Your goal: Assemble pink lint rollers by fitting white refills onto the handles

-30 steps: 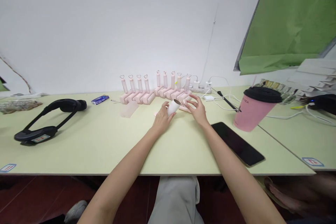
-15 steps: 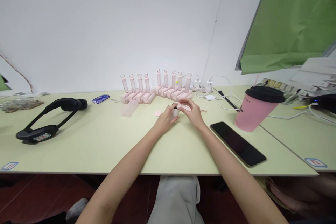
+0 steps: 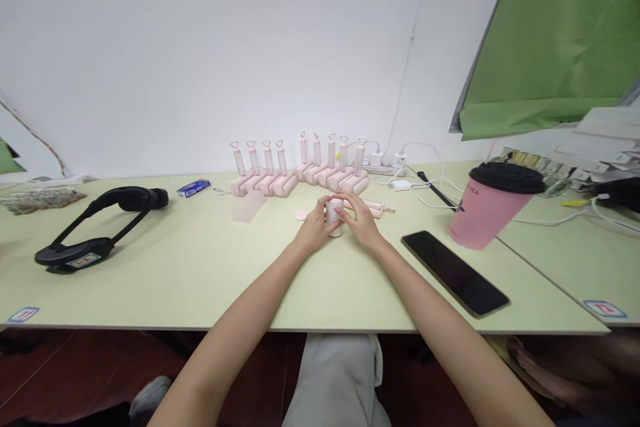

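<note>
My left hand (image 3: 314, 227) and my right hand (image 3: 361, 221) are closed around a small white cylinder (image 3: 335, 213), which stands upright on the table between them. Fingers of both hands meet near its top, partly hiding it. Just left of my left hand lies a flat pink disc (image 3: 301, 215). Behind my right hand a clear tube with pink ends (image 3: 376, 208) lies on its side, with a small cord at its tip. Farther back, several pink pieces (image 3: 327, 175) lie in a row, with slim upright tubes topped by heart-shaped loops (image 3: 331, 150) behind them.
A translucent pink sheet (image 3: 249, 207) lies left of the hands. To the right are a black phone (image 3: 455, 273), a pink cup (image 3: 493, 207) with a black lid, and white cables (image 3: 425, 190). On the left are a black headset (image 3: 100, 230) and a small blue packet (image 3: 194, 188).
The white cylinder has gone from tilted to upright on the table. My right hand has shifted from pinching at its top to wrapping its side, uncovering the lying tube behind.
</note>
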{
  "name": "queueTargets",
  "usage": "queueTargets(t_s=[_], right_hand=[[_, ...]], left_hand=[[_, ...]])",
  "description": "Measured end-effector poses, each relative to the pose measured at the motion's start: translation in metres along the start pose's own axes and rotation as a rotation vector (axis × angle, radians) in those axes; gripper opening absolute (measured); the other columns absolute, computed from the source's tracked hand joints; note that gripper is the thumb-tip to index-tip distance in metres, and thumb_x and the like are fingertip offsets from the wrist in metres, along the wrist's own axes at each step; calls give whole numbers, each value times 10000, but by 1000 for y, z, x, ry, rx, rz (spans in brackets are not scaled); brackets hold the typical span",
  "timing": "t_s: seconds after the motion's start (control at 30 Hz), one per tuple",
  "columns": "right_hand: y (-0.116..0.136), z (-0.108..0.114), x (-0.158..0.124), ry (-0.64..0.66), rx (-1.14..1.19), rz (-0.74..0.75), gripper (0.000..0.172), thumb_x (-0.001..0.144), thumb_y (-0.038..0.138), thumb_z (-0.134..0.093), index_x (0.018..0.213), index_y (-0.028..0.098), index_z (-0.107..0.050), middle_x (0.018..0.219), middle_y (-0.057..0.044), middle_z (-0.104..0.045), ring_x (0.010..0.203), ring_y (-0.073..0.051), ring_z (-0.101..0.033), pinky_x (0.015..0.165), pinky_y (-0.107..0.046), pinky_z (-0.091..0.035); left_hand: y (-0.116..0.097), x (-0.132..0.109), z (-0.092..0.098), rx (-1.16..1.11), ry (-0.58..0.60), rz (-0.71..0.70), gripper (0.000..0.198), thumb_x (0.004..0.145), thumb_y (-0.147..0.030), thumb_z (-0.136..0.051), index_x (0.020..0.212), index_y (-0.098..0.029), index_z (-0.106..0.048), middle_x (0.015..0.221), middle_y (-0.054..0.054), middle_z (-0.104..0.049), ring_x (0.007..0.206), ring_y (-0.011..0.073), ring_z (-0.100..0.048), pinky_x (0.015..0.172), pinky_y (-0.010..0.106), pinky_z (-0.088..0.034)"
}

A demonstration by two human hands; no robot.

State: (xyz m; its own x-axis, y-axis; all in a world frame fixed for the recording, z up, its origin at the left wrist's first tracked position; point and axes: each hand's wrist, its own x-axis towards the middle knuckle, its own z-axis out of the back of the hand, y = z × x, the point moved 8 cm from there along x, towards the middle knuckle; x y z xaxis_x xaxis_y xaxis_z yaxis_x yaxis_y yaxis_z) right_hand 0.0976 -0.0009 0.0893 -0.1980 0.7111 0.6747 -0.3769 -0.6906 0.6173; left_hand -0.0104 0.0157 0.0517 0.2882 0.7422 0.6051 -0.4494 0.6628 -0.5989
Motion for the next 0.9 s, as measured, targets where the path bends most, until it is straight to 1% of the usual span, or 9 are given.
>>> queueTargets(t_s=[0.2, 0.3, 0.37, 0.47, 0.57, 0.63, 0.7, 0.77, 0.9], right_hand=[[-25, -16, -4, 58, 146, -125, 386, 787, 420, -525, 1125, 246, -462, 1104, -52, -585, 939, -185, -568, 836, -369, -438], [-45, -11, -1, -50, 245, -219, 396, 730, 422, -587, 1052, 232, -456, 1074, -62, -591, 928, -184, -577, 815, -362, -461], [-64, -2, 0, -181, 342, -335, 387, 696, 422, -618, 977, 227, -437, 1034, -62, -601, 920, -186, -585, 803, -364, -480], [-93, 8, -9, -335, 497, -598, 353, 690, 410, -630, 883, 230, -395, 919, -47, -614, 815, -182, -616, 708, -363, -534], [-102, 5, -17, -333, 667, -765, 295, 726, 375, -620, 827, 234, -382, 842, -30, -612, 725, -162, -632, 658, -348, -562], [-97, 0, -17, -307, 794, -775, 242, 756, 340, -602, 810, 230, -394, 844, -28, -617, 730, -153, -637, 670, -337, -568], [-91, -4, -16, -297, 902, -769, 167, 785, 303, -572, 824, 218, -433, 875, -36, -628, 775, -155, -637, 680, -329, -570], [-88, -9, -16, -293, 988, -793, 98, 817, 270, -528, 869, 199, -484, 909, -54, -639, 836, -165, -631, 687, -322, -571], [-88, -17, -18, -292, 1108, -863, 128, 861, 241, -448, 934, 169, -525, 945, -78, -644, 906, -168, -620, 705, -298, -568]], left_hand=[[-3, -2, -2, -38, 43, -18, 577, 785, -348, -547, 1262, -214, -252, 1207, 131, -490, 875, 156, -587, 743, 317, -483], [-12, -1, -2, -7, 103, -70, 554, 857, -327, -435, 1345, -239, -187, 1263, 117, -460, 1050, 169, -529, 882, 342, -431], [-8, 3, 7, 87, 57, -77, 515, 898, -261, -329, 1381, -250, -151, 1290, 109, -441, 1161, 173, -449, 967, 369, -363], [18, 8, 29, 305, -57, 15, 506, 872, -196, -379, 1361, -256, -263, 1333, 111, -389, 1238, 206, -356, 991, 403, -328], [57, 6, 42, 502, 21, 210, 328, 776, -233, -564, 1104, -233, -570, 1174, 105, -531, 1114, 253, -469, 893, 423, -404], [71, 3, 52, 560, 25, 289, 166, 765, -235, -575, 915, -204, -639, 986, 95, -612, 973, 243, -542, 816, 411, -445], [67, 3, 64, 511, -97, 278, 147, 773, -222, -563, 898, -181, -630, 909, 92, -624, 905, 225, -564, 787, 398, -462], [50, 6, 70, 321, -233, 206, 270, 758, -237, -593, 1018, -171, -573, 940, 88, -617, 883, 200, -578, 768, 373, -488], [2, 12, 58, -75, -300, -18, 488, 724, -346, -637, 1154, -195, -461, 1060, 77, -588, 939, 170, -587, 757, 333, -537]])
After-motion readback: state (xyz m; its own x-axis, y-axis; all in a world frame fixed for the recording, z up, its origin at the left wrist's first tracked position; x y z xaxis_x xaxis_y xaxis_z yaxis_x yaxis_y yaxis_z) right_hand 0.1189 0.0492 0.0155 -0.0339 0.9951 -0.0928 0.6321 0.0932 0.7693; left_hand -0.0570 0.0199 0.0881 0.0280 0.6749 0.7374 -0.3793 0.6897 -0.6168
